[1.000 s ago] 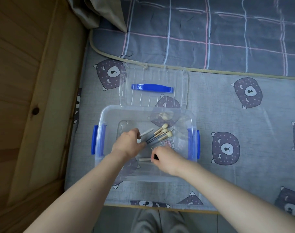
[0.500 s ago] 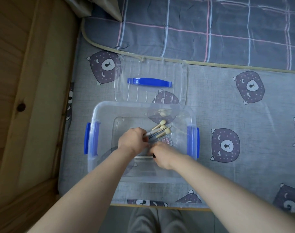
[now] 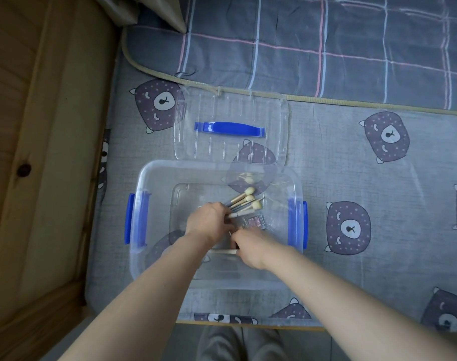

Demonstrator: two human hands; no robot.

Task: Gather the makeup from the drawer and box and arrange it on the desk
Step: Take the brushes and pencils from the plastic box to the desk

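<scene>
A clear plastic box (image 3: 141, 194) with blue side latches sits on the bed sheet. Inside it, my left hand (image 3: 209, 222) grips a bunch of makeup brushes (image 3: 244, 200) with cream tips that fan out to the upper right. A small glittery pink eyeshadow palette (image 3: 253, 220) lies on the box floor just right of that hand. My right hand (image 3: 251, 247) is lower in the box, with fingers curled over a pale stick-shaped item (image 3: 222, 251); the fingertips are hidden.
The box's clear lid (image 3: 230, 149) with a blue handle (image 3: 228, 126) lies on the sheet just behind the box. A folded plaid quilt (image 3: 326, 48) covers the back. A wooden bed frame (image 3: 40, 152) runs along the left. The bed's front edge is near my legs.
My left hand has closed round the brushes and drawn them together. My right hand has moved up towards the left hand, over the pale stick.
</scene>
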